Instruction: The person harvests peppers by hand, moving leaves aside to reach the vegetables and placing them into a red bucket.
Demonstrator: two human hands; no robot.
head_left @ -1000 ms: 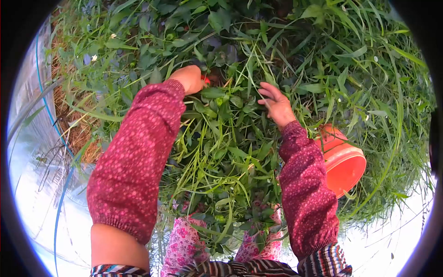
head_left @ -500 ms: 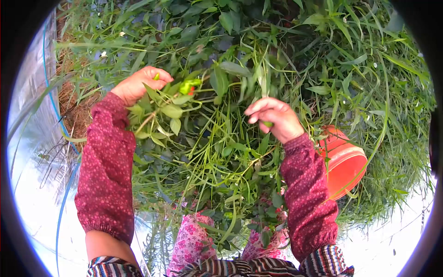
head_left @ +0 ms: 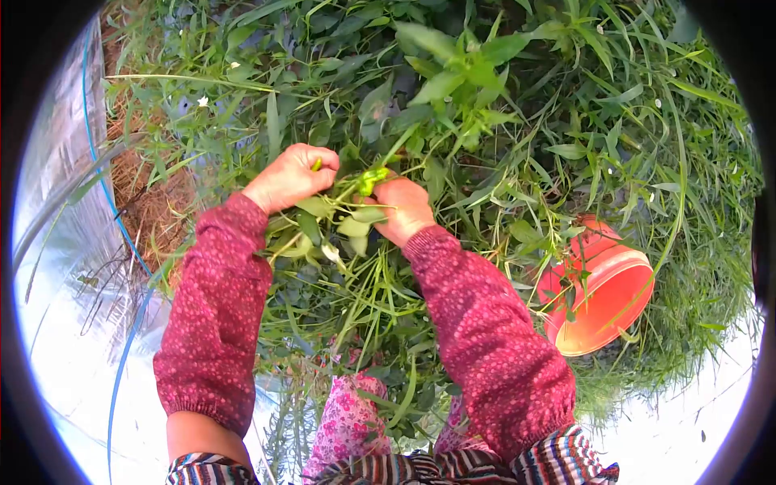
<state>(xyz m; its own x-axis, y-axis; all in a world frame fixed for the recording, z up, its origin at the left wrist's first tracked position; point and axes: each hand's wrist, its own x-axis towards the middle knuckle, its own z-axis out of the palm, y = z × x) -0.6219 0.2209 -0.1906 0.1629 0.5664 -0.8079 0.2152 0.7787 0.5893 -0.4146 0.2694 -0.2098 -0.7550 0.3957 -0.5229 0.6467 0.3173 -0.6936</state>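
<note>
My left hand (head_left: 293, 178) is closed at a leafy pepper branch (head_left: 311, 226), and a small yellow-green tip (head_left: 316, 165), like that of a pepper, pokes out between thumb and fingers. Just to its right, bright green peppers (head_left: 370, 179) hang among the leaves. My right hand (head_left: 404, 210) reaches in from the other side, its fingers curled around these peppers and partly hidden by them. The two hands are close together, with leaves of the branch between and below them.
An orange-red bucket (head_left: 602, 287) lies tilted in the weeds at the right, its mouth toward me. Dense grass and leafy plants (head_left: 477, 77) fill the ground ahead. Along the left run a blue line (head_left: 101, 178) and clear plastic sheeting (head_left: 61, 234).
My right hand has moved left and slightly up to the green peppers beside my left hand. My left hand and the branch have shifted right and a little down.
</note>
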